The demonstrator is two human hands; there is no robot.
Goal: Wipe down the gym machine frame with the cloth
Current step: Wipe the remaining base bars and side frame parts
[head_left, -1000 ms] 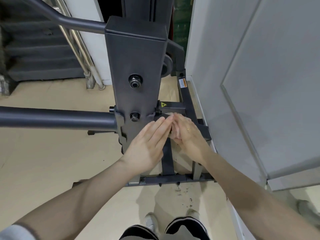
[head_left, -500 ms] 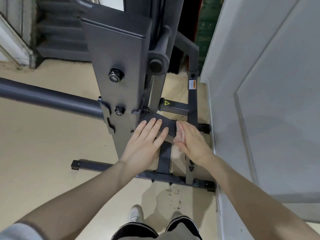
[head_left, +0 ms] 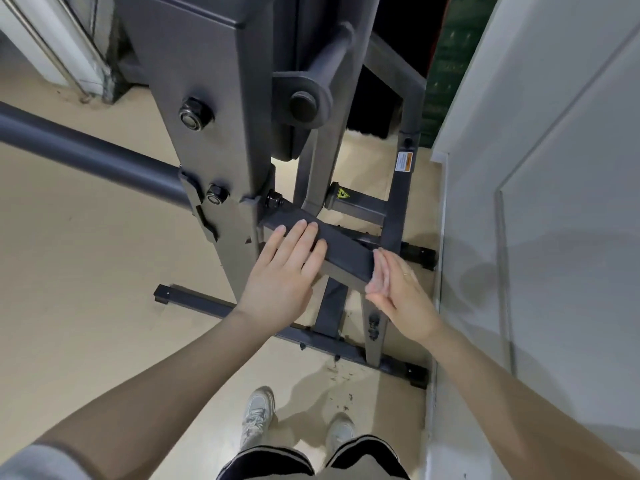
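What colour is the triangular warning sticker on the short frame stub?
Yellow with a black symbol, on the warning sticker; seen in the head view.

We see a beige floor (head_left: 86,289) running to a white panelled door (head_left: 554,202) along its right edge. Dark specks (head_left: 337,374) dot that floor close to the door, and 2 pale sneakers (head_left: 258,415) stand on it nearby. A metal railing (head_left: 45,39) crosses the far corner, well apart from the door.

beige floor (head_left: 86,306), scuffed; grey-white panelled wall (head_left: 554,202) right; possibly stair railing (head_left: 52,46) top left.
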